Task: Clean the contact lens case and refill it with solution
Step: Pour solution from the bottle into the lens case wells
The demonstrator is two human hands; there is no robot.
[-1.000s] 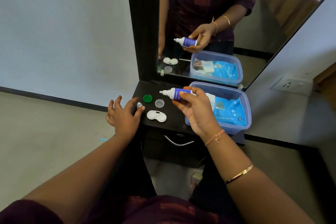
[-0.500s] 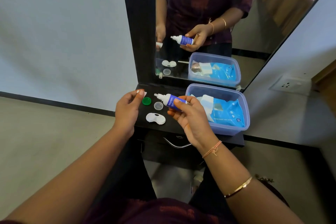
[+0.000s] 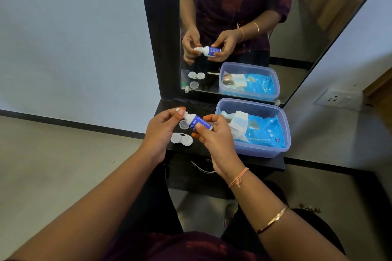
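My right hand (image 3: pixel 214 137) grips a small blue-labelled solution bottle (image 3: pixel 198 123), held sideways with its white nozzle pointing left. My left hand (image 3: pixel 162 128) pinches a small white bottle cap (image 3: pixel 177 109) between thumb and fingers right at the nozzle tip. Below the bottle, the white contact lens case (image 3: pixel 182 139) lies open on the black dresser shelf (image 3: pixel 244 160). A clear round case lid (image 3: pixel 184 124) rests just behind it. The green lid is hidden behind my left hand.
A clear plastic box (image 3: pixel 263 150) holding a blue wet-wipes pack (image 3: pixel 265 131) and folded tissue stands at the right of the shelf. A mirror (image 3: pixel 244 17) rises behind, reflecting the hands. A drawer handle (image 3: pixel 201 168) sits below the shelf edge. A wall socket (image 3: pixel 337 98) is at right.
My left hand picked the small white cap up from the shelf and carried it to the bottle's nozzle. My right hand brought the bottle slightly left and lower.
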